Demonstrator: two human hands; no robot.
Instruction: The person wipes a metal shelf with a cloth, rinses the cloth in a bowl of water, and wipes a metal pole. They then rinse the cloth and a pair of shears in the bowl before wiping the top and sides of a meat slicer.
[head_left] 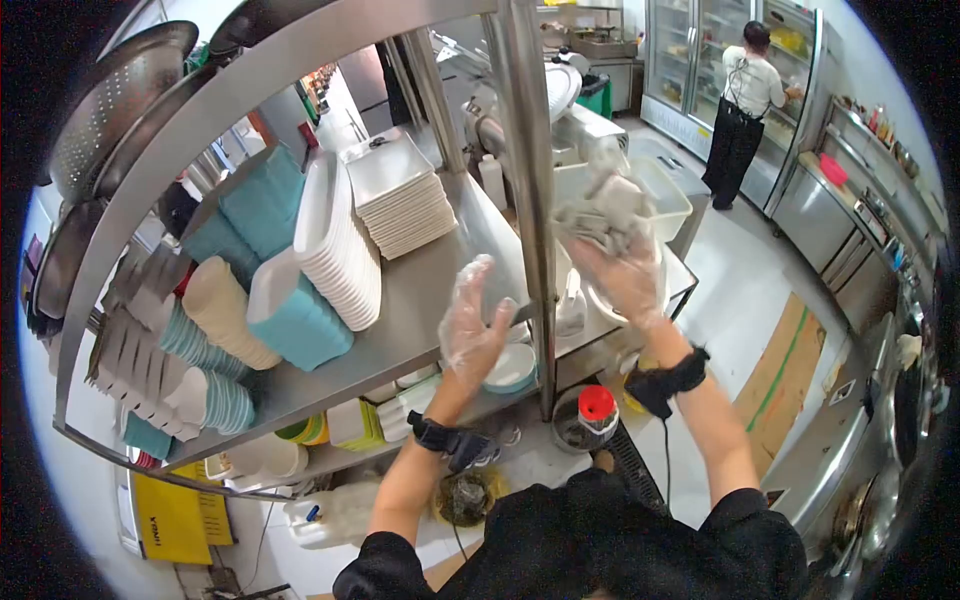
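Observation:
My left hand (pixel 474 325), in a clear plastic glove, is raised in front of the steel shelf (pixel 420 290). Its fingers and thumb are spread, and nothing is in it. A crumpled grey cloth (pixel 612 208), smeared by motion, is in my right hand (pixel 628 280), to the right of the shelf's upright post (pixel 528 180). Part of that hand's fingers is hidden by the cloth. Behind it is a pale translucent tub (pixel 672 215). Left of my left hand, a stack of white rectangular plates (pixel 400 200) stands on the shelf.
White trays (pixel 338 250), blue dishes (pixel 300 320) and cream bowls (pixel 230 310) are stacked on the shelf. Below are a red-topped container (pixel 597 405) and a white jug (pixel 330 515). Another person (pixel 745 105) stands at a glass-door fridge (pixel 690 50). Cardboard (pixel 785 385) lies on the floor.

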